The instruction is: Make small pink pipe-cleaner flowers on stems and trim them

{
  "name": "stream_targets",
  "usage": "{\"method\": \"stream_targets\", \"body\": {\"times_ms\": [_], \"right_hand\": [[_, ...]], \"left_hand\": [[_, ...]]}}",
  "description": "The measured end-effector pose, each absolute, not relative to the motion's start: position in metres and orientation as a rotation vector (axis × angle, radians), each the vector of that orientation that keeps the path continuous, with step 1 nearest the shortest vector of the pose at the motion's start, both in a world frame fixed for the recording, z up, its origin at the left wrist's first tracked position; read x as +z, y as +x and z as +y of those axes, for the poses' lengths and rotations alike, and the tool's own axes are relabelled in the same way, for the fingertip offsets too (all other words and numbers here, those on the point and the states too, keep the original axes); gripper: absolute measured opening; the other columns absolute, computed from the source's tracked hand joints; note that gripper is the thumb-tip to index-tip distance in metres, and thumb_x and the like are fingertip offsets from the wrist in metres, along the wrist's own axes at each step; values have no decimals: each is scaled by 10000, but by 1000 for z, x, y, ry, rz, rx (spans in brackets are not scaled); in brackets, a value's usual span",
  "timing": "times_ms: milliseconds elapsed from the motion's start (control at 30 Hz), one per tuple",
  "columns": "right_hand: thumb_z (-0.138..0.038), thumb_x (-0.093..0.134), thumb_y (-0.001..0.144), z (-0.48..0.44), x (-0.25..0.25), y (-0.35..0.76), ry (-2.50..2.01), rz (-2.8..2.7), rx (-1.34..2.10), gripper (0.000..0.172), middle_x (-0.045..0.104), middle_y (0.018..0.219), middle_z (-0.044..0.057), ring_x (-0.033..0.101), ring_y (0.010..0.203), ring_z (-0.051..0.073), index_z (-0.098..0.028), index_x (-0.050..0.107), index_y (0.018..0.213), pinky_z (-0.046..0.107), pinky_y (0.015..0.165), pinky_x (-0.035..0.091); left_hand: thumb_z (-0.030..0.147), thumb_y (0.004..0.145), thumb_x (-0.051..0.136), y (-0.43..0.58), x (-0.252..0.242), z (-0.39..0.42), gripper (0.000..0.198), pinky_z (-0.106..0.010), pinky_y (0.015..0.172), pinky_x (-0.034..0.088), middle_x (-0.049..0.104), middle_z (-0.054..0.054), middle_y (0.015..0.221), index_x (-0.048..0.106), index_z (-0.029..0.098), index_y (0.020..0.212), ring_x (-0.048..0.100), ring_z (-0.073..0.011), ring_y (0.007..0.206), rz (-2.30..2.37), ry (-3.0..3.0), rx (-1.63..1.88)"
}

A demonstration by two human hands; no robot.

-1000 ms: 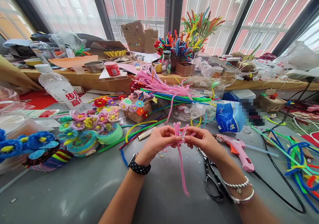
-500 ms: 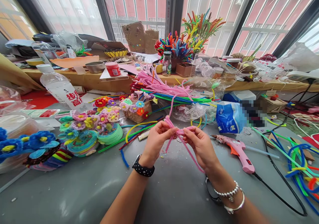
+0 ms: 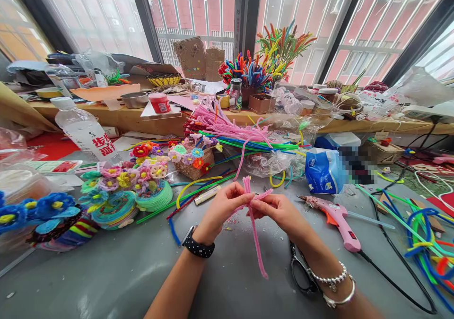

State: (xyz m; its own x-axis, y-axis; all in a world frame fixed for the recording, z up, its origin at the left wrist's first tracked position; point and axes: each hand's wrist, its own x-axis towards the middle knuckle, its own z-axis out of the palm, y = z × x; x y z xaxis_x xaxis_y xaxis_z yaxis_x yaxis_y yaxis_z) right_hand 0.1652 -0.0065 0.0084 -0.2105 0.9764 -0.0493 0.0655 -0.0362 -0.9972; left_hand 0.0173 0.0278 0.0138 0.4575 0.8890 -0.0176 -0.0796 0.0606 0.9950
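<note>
Pink pipe cleaners (image 3: 257,245) are pinched between my two hands, crossing at the fingertips. One long end hangs down toward the table and short ends stick up and out to the right. My left hand (image 3: 227,205), with a watch on its wrist, grips them from the left. From the right, my right hand (image 3: 278,212) pinches them close beside the left fingertips. The exact crossing point is partly hidden by my fingers. Black-handled scissors (image 3: 301,274) lie under my right forearm. Behind my hands is a heap of loose pink pipe cleaners (image 3: 227,123).
A pink glue gun (image 3: 336,217) lies on the right, its cord running forward. Near it are a blue tissue pack (image 3: 322,171) and tangled coloured pipe cleaners (image 3: 425,234). Pipe-cleaner flower pots (image 3: 154,196) and a water bottle (image 3: 85,130) stand on the left.
The long pink end has swung from slanting rightward to hanging nearly straight down. My right hand has turned slightly and moved down-left, and more of the scissors shows.
</note>
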Motion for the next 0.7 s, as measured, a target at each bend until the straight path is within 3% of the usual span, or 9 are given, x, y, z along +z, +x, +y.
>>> {"method": "stream_targets", "body": {"times_ms": [400,700], "right_hand": [[-346,663,627,-8,9,170,-1193,-1377,1387,238,676,751,26,606,708,158,-166,674,783,274,683,456],[-353,652,635,-11,10,162,-1147,-1347,1345,201,669,671,25,588,627,141,-162,674,693,257,620,450]], "left_hand": [[290,587,678,18,18,25,270,-201,565,360,494,31,636,491,146,717,461,-81,591,745,1239,877],[329,656,617,11,19,27,232,-205,553,333,466,24,626,495,132,660,426,-81,580,710,1374,780]]}}
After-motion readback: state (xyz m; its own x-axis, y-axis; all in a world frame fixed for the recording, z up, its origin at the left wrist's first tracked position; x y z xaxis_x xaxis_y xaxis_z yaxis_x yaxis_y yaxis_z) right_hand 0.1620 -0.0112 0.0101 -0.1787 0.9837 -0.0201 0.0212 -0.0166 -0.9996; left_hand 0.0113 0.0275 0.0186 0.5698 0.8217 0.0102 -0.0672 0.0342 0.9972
